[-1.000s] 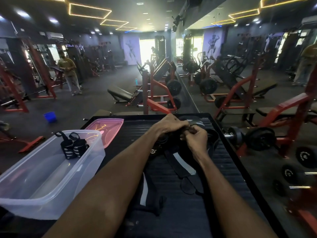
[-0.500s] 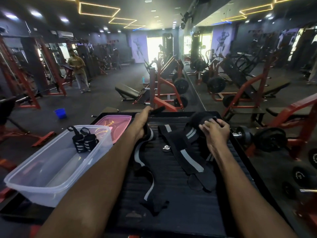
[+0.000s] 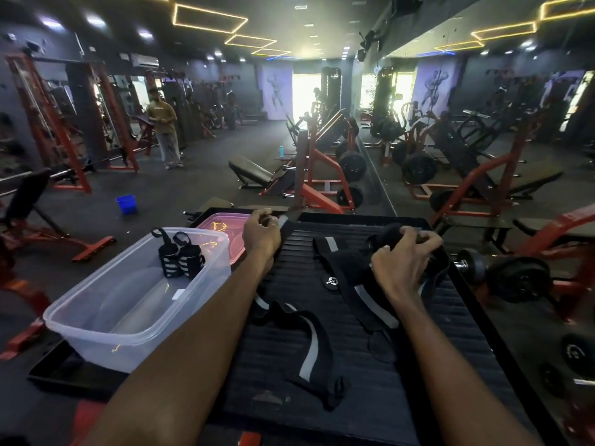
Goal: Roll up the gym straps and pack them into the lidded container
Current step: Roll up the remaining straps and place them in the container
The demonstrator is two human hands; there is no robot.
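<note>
Head view shows the hands have split apart since a second ago, when both were bunched together at 12 o'clock: the left hand (image 3: 261, 234) now pinches one strap end (image 3: 287, 224) up at 11, and the right hand (image 3: 406, 256) curls around a black bundle (image 3: 388, 235) at 1, so it looks like the strap got pulled out straight to start a fresh roll. Two rolled straps (image 3: 181, 258) already sit in the clear container (image 3: 96, 329) at 9, pink lid (image 3: 222, 224) off behind it. Loose strap (image 3: 311, 346) is black with a grey stripe, floppy, lying on the ribbed mat (image 3: 434, 365).

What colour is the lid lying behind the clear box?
The translucent plastic lid is pink, seen in the head view.
</note>
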